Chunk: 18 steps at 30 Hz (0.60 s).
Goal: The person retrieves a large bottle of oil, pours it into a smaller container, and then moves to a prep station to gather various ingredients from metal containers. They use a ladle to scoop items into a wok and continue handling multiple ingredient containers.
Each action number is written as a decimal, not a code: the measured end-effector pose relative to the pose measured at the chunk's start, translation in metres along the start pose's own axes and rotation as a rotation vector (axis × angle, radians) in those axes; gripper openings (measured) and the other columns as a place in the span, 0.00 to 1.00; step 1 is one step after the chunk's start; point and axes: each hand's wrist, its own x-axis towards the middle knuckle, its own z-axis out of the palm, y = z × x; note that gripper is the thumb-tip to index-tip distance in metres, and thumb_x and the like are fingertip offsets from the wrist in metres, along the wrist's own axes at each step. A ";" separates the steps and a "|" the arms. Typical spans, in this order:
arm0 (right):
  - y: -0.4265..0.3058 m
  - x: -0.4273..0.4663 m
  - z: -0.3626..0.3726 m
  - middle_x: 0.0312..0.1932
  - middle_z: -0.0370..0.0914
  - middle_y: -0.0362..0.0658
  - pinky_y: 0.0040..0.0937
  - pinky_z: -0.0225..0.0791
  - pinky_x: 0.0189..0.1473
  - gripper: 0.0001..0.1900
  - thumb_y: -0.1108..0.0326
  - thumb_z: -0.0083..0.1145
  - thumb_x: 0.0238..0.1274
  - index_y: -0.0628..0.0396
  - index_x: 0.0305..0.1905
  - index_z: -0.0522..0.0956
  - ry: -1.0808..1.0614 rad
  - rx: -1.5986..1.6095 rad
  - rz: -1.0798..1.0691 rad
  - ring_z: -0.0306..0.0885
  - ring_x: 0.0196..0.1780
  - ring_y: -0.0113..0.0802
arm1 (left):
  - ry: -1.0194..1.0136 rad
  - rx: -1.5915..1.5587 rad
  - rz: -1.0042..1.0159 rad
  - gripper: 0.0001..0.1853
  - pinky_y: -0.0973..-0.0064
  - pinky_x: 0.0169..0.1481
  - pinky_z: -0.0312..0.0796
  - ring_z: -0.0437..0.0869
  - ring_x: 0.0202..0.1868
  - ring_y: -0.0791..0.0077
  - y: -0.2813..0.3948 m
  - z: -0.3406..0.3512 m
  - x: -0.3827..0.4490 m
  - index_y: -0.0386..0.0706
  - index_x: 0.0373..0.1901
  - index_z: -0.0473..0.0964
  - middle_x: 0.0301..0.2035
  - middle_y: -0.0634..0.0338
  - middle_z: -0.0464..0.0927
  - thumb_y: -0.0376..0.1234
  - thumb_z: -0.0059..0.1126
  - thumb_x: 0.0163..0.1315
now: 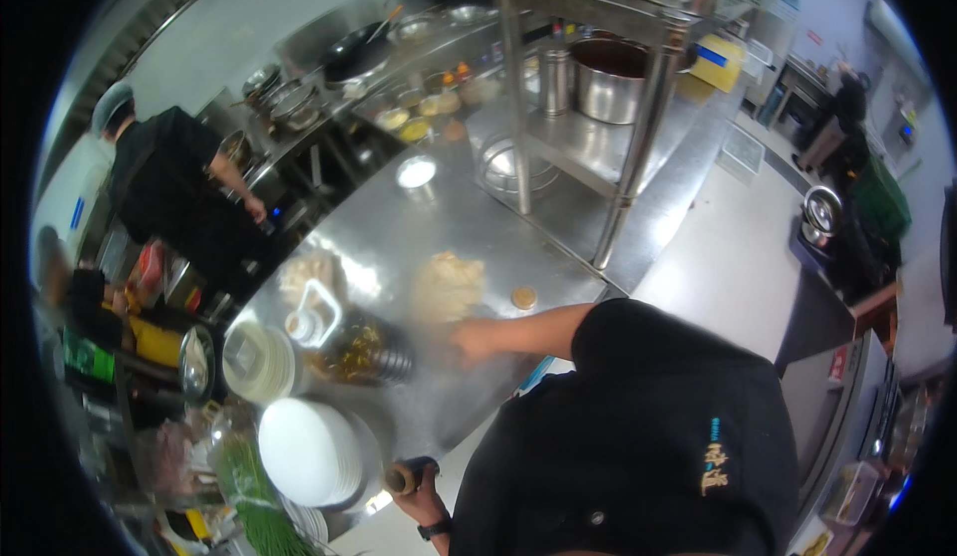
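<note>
My left hand (425, 502), with a dark band on its wrist, is wrapped around a dark brown cylindrical container (407, 475) beside the edge of the stainless steel worktable (448, 212). Blurred, my right hand (471, 342) reaches low over the tabletop. It is nearest to a pale, crumpled heap (451, 279), perhaps dough or a cloth; whether the fingers grip anything is unclear. A small round tan disc (523, 298) lies close to that forearm. Between my hands and the far side is a large plastic jug (359, 347) with a white handle and dark yellowish contents.
Stacked white plates (306, 451) and pale round dishes (254, 362) stand left, near bundled green stalks (262, 504). A steel shelf post (635, 152) rises beside a large pot (609, 81). A co-worker (179, 175) is at the stoves; another person (82, 294) sits lower left.
</note>
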 end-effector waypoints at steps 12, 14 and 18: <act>-0.007 -0.037 0.042 0.51 0.76 0.51 0.50 0.73 0.55 0.13 0.64 0.55 0.58 0.52 0.47 0.81 0.235 -0.292 0.073 0.75 0.54 0.55 | -0.089 0.160 0.128 0.31 0.71 0.55 0.74 0.79 0.46 0.71 -0.016 0.020 0.038 0.36 0.52 0.73 0.44 0.60 0.78 0.28 0.79 0.46; 0.012 -0.033 0.050 0.48 0.77 0.54 0.50 0.74 0.54 0.12 0.67 0.55 0.56 0.54 0.44 0.81 0.178 -0.259 0.075 0.77 0.50 0.56 | -0.117 0.188 0.137 0.28 0.65 0.53 0.75 0.81 0.45 0.64 -0.030 0.024 0.044 0.36 0.50 0.74 0.43 0.54 0.80 0.35 0.79 0.49; -0.014 -0.035 0.023 0.48 0.78 0.55 0.46 0.74 0.55 0.14 0.69 0.60 0.55 0.57 0.47 0.80 0.196 0.085 0.074 0.78 0.52 0.56 | -0.105 0.251 0.167 0.28 0.66 0.52 0.76 0.84 0.44 0.65 -0.007 0.034 0.042 0.37 0.50 0.76 0.42 0.56 0.83 0.32 0.79 0.48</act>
